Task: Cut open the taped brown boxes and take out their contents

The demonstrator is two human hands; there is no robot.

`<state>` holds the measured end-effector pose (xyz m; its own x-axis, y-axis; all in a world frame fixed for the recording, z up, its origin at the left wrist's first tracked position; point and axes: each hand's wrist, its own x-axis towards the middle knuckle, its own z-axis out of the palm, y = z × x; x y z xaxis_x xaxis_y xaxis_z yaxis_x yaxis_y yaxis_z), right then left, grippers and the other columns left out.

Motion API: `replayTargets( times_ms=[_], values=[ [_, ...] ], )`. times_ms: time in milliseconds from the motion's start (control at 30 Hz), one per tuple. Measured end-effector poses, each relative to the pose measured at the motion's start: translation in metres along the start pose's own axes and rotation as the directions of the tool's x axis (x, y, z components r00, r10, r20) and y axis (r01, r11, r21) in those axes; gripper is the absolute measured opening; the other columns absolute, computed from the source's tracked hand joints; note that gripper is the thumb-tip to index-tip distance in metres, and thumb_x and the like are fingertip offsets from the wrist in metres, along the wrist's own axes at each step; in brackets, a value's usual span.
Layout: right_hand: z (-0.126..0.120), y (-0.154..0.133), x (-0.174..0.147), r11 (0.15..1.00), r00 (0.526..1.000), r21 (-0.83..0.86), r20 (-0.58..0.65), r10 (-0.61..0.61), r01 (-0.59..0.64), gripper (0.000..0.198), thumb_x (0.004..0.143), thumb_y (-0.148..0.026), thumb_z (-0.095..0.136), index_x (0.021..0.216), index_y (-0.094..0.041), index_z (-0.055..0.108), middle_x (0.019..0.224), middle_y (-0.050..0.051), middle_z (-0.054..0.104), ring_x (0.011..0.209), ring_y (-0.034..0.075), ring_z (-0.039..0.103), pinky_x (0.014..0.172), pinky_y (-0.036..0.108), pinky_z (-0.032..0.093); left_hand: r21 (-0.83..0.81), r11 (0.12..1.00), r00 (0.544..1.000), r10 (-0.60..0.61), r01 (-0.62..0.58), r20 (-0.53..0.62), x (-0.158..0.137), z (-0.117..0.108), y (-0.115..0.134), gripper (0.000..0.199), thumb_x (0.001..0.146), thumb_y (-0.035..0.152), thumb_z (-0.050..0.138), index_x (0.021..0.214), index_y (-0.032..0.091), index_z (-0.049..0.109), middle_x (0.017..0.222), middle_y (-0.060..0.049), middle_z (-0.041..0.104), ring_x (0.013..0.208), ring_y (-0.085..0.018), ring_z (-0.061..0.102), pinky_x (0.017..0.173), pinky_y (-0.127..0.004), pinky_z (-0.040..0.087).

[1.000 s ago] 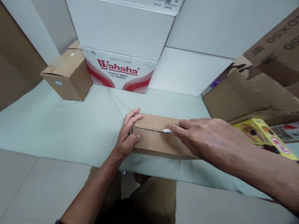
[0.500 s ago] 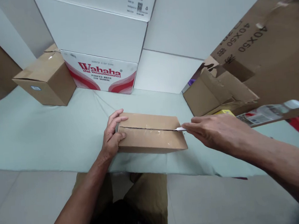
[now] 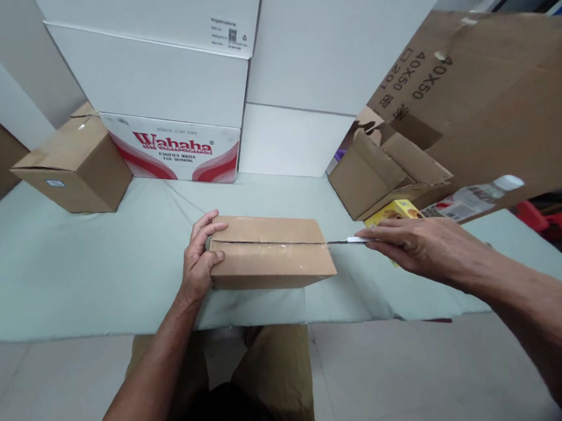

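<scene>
A small brown cardboard box (image 3: 270,266) lies on the pale green cloth, with a dark seam running lengthwise along its top and some clear tape on it. My left hand (image 3: 201,258) grips the box's left end, thumb and fingers on either side of the seam. Just beyond the right end of the box, my right hand (image 3: 408,243) is closed around a slim knife (image 3: 357,240) with a white handle. Its narrow dark blade points left, level with the seam, the tip at or very near the box edge. Most of the handle is hidden in my fingers.
White cartons (image 3: 171,151) are stacked behind, one printed in red. A brown carton (image 3: 73,164) stands at left. At right are an open cardboard box (image 3: 379,171), a yellow box (image 3: 394,210), a clear bottle (image 3: 477,198) and a large cardboard sheet (image 3: 504,98).
My right hand has drawn the knife rightward, from over the box's right edge to past it. My left hand still holds the left end. The camera view has shifted slightly.
</scene>
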<state>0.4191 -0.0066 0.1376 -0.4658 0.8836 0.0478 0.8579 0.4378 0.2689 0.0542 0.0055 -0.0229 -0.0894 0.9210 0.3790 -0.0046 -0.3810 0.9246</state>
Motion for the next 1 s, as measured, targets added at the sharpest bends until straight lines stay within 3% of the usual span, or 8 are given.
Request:
replayTargets(
  times_ms=[133,267,433,533,633,800,867,1000],
  values=[
    [0.021,0.008,-0.017,0.956,0.985,0.241,-0.012,0.173,-0.166,0.031,0.105,-0.031,0.049,0.109,-0.018,0.076,0.096,0.014,0.079,0.08,0.021,0.071,0.068,0.032,0.046,-0.004,1.0,1.0,-0.005,0.005,0.003,-0.002,0.001,-0.003,0.049,0.073,0.028,0.061,0.121,0.024,0.071,0.155,-0.008,0.051,0.15,-0.039,0.037,0.123,-0.057,0.03],
    [0.079,0.006,-0.015,0.814,0.953,0.495,0.147,0.266,-0.304,0.035,0.105,-0.035,0.042,0.089,-0.018,0.069,0.075,0.008,0.073,0.066,0.019,0.065,0.062,0.028,0.047,-0.042,0.996,0.996,-0.077,0.075,-0.039,-0.01,0.001,-0.001,0.062,0.082,0.033,0.063,0.143,0.026,0.059,0.157,-0.008,0.051,0.147,-0.035,0.043,0.124,-0.053,0.032],
    [0.16,-0.009,0.013,0.751,0.885,0.469,0.211,0.416,-0.465,0.028,0.093,-0.03,0.049,0.087,-0.02,0.075,0.087,0.009,0.078,0.079,0.023,0.07,0.067,0.03,0.049,0.154,0.988,0.992,-0.005,0.025,-0.128,-0.029,-0.004,0.015,0.058,0.088,0.046,0.068,0.141,0.024,0.061,0.151,-0.011,0.057,0.142,-0.034,0.049,0.12,-0.053,0.037],
    [0.179,-0.011,0.025,0.753,0.867,0.437,0.16,0.472,-0.492,0.031,0.091,-0.031,0.051,0.099,-0.017,0.078,0.104,0.017,0.078,0.095,0.031,0.07,0.079,0.039,0.05,0.313,0.95,0.993,0.039,-0.001,-0.116,-0.038,-0.009,0.025,0.05,0.084,0.044,0.075,0.129,0.024,0.067,0.15,-0.012,0.057,0.143,-0.035,0.049,0.119,-0.055,0.039],
    [0.172,-0.01,0.025,0.725,0.856,0.512,0.041,0.515,-0.46,0.034,0.089,-0.037,0.055,0.106,-0.017,0.077,0.112,0.018,0.076,0.1,0.033,0.068,0.089,0.047,0.05,0.394,0.919,0.992,0.05,-0.002,-0.112,-0.04,-0.011,0.03,0.045,0.083,0.04,0.077,0.125,0.025,0.067,0.149,-0.013,0.056,0.142,-0.036,0.05,0.117,-0.057,0.04],
    [0.12,-0.032,0.006,0.482,0.854,0.849,-0.073,0.515,-0.219,0.037,0.093,-0.052,0.059,0.105,-0.021,0.076,0.098,0.009,0.077,0.084,0.023,0.069,0.079,0.038,0.055,0.396,0.918,0.999,0.032,-0.029,-0.001,-0.038,-0.009,0.038,0.031,0.085,0.032,0.076,0.114,0.025,0.067,0.154,-0.013,0.052,0.147,-0.035,0.047,0.12,-0.059,0.037],
    [0.096,-0.048,-0.001,0.507,0.875,0.859,-0.19,0.445,-0.072,0.031,0.09,-0.048,0.067,0.106,-0.023,0.076,0.101,0.007,0.075,0.082,0.021,0.067,0.077,0.036,0.055,0.368,0.927,0.998,0.06,-0.064,0.023,-0.038,-0.008,0.041,0.022,0.088,0.028,0.072,0.109,0.025,0.065,0.157,-0.013,0.049,0.148,-0.033,0.046,0.12,-0.057,0.038],
    [0.065,-0.071,-0.012,0.572,0.842,0.81,-0.393,0.369,0.127,0.021,0.091,-0.034,0.072,0.111,-0.028,0.075,0.11,0.005,0.071,0.087,0.019,0.067,0.086,0.036,0.055,0.37,0.905,0.978,0.205,-0.208,0.049,-0.041,-0.008,0.042,0.008,0.091,0.019,0.068,0.095,0.022,0.062,0.158,-0.013,0.048,0.148,-0.031,0.046,0.118,-0.055,0.041]
  ],
)
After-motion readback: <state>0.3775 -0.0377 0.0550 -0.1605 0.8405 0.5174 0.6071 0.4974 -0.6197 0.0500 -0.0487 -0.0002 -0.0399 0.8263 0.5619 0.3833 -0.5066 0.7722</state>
